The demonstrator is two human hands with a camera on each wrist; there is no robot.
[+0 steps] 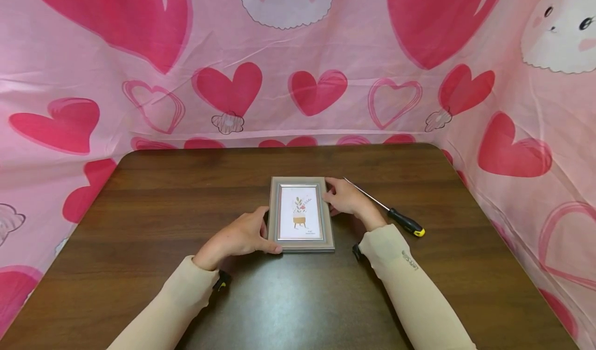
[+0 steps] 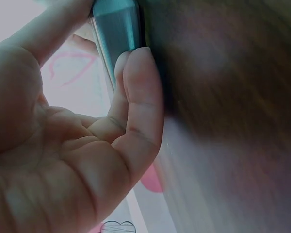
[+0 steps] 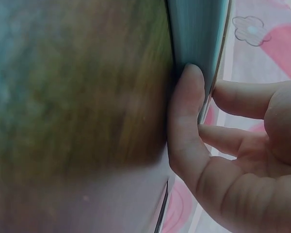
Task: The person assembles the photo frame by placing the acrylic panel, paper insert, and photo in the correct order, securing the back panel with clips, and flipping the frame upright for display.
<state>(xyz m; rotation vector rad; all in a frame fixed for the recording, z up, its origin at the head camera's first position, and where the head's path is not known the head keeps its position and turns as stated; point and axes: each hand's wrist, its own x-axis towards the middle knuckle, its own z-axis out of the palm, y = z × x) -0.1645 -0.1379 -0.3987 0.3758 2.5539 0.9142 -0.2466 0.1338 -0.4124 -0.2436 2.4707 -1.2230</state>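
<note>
A picture frame [image 1: 307, 245] with a grey-beige border lies face up on the table, holding a print [image 1: 299, 213] of a potted plant. My left hand [image 1: 239, 234] grips its left side, the thumb on the near left corner. In the left wrist view, curled fingers [image 2: 143, 92] press the frame's side edge [image 2: 117, 26]. On the opposite side, my right hand [image 1: 346, 197] holds the right edge near the far corner. The right wrist view has fingers [image 3: 186, 97] against that edge [image 3: 196, 34], with the thumb at its upper rim.
Right of the frame, beside my right wrist, lies a screwdriver [image 1: 405, 222] with a black and yellow handle, its shaft pointing away to the left. The brown wooden table [image 1: 209, 174] ends at a pink heart-printed cloth [image 1: 274, 45] at the back and sides.
</note>
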